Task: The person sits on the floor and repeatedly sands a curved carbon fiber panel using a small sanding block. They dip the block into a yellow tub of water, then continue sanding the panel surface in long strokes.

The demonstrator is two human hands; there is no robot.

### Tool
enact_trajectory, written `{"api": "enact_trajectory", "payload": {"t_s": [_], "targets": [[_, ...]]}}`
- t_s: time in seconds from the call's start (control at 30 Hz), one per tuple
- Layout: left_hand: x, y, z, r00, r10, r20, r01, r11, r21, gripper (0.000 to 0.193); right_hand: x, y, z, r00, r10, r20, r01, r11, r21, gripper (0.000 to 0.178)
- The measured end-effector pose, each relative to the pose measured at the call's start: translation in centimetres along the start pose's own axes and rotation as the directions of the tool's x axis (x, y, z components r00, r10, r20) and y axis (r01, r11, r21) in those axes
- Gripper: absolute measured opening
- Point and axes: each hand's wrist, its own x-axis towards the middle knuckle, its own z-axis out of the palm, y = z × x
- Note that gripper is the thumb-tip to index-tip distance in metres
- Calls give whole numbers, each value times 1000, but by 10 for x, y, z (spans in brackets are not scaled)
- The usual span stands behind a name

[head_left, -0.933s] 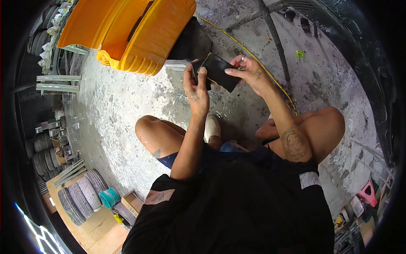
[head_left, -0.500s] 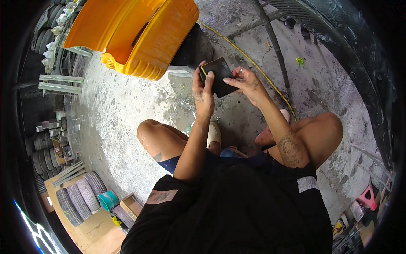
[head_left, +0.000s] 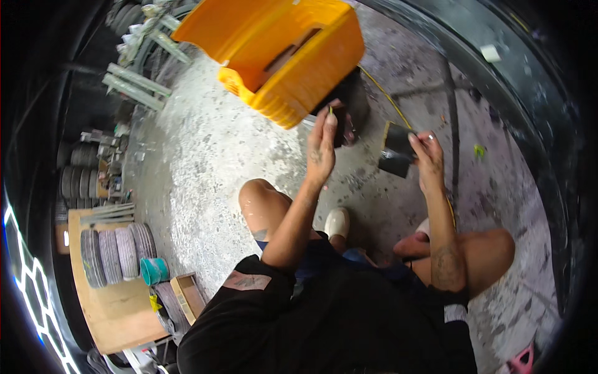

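Your right hand [head_left: 427, 156] pinches the black square piece [head_left: 396, 149] right of centre — keep that grip firm. Left hand [head_left: 322, 149] is closed on something small by the yellow crate [head_left: 280, 56] — can't tell what, so go slow.

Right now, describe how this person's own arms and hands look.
Both forearms are bare. The left hand has dark tattoo marks on its back. The right hand wears a ring; a larger tattoo sits near that elbow. Black short sleeves carry pale patches.

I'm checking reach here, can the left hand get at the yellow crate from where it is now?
Probably yes. The left hand is raised right beside the lower edge of the yellow crate, with nothing between them; the right hand holds a dark flat piece off to the side.
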Motion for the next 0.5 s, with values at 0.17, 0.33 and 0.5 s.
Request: {"api": "enact_trajectory", "payload": {"t_s": [0.17,0.33,0.5], "targets": [[115,78,-69,902,432,9,-376,775,507,39,2,6,-10,998,-60,20,62,991,-121,19],[230,86,-139,952,263,157,-277,523,806,53,5,9,2,999,-23,47,28,994,-107,18],[320,46,-152,943,-152,296,-287,84,954,63,8,12,-1,1000,8,-11,-10,991,-133,18]]}}
